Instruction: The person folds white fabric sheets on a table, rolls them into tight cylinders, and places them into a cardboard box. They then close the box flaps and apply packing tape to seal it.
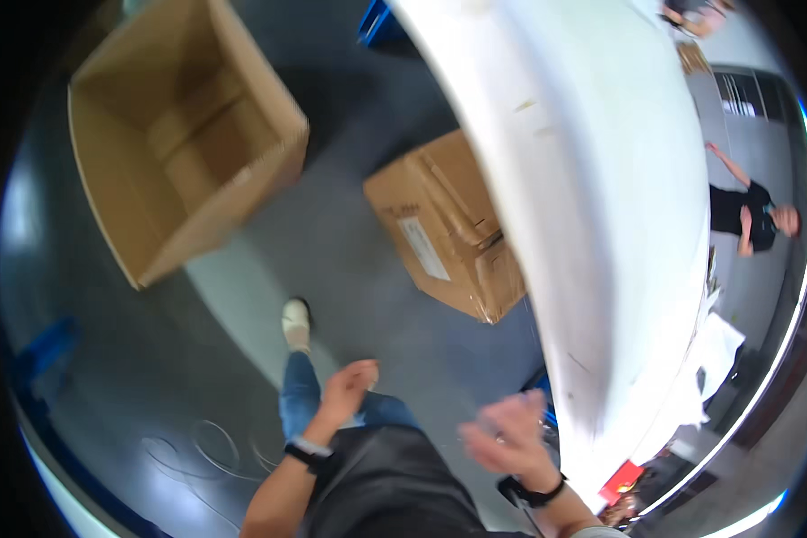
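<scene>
My left hand hangs in front of my body with loosely bent fingers; no object shows in it. My right hand, smeared by motion, has its fingers spread and also shows nothing held. Both wrists wear dark bands. To the right of my right hand runs the edge of a long white-covered table. Closed and taped, a brown cardboard box with a white label rests on the floor beside the table, ahead of my hands. Neither hand touches it.
A large open cardboard box stands far left. One blue object lies beyond the table's edge, another at the left. A thin cable loops over the floor. Across the table stands a person in dark clothes.
</scene>
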